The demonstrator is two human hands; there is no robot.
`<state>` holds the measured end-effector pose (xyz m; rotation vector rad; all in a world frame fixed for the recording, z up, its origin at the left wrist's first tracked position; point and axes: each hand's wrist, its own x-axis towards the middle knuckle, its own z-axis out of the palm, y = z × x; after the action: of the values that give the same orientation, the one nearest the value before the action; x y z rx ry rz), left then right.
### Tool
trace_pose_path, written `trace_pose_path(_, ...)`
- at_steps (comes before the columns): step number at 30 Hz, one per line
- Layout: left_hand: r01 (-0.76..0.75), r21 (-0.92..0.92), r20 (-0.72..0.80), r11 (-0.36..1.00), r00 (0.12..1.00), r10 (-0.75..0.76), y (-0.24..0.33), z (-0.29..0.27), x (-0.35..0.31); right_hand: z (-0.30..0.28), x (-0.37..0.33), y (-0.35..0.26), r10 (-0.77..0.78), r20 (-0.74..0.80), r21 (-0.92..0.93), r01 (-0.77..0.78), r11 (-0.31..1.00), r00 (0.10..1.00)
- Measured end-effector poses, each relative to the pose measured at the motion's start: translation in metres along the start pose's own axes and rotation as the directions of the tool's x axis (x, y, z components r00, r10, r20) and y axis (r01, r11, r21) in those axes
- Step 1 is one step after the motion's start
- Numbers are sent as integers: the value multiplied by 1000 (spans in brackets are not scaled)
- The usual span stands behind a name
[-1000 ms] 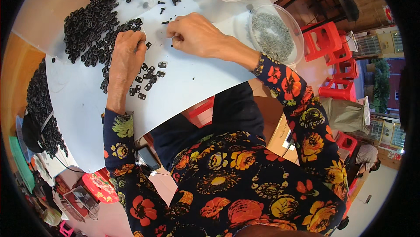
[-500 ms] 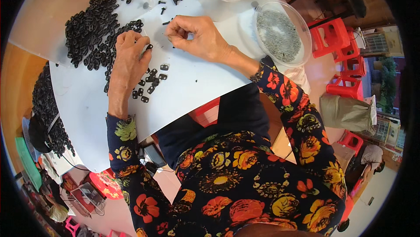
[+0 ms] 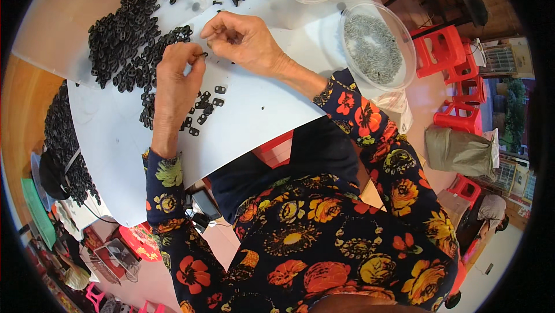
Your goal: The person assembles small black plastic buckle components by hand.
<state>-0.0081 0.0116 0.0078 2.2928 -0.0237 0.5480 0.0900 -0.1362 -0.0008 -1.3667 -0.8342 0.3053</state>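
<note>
Spanning the upper left and centre of the frame, the pale tabletop [image 3: 107, 151] bore a dense heap of black pieces [image 3: 124, 41] at upper left and scattered flat pieces [image 3: 203, 105] below it. The left hand [image 3: 178, 76] pinched a small black piece [image 3: 204, 55] between thumb and fingertips, left of the frame's centre. Just beside it, the right hand [image 3: 245, 41] had curled fingers (whether they gripped anything could not be told). At upper right, a clear round tub [image 3: 411, 65] held silvery metal bits [image 3: 373, 47]. In the room, red stools [image 3: 439, 52] and a drab sack [image 3: 462, 151] stood at right, a green tray [image 3: 38, 212] lay at lower left, and pinkish floor [image 3: 136, 281] showed below.
</note>
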Motion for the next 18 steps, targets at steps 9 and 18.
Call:
trace_pose_path(9, 441, -659, 237, 609, 891, -387, 2, 9, 0, -2, -1, -2, 36, 29, 126, -40, 991, 999)
trace_pose_path(18, 393, -706, 225, 589, 913, -339, -2, 9, 0, -1, 1, 0, 32, -7, 104, -31, 994, 999)
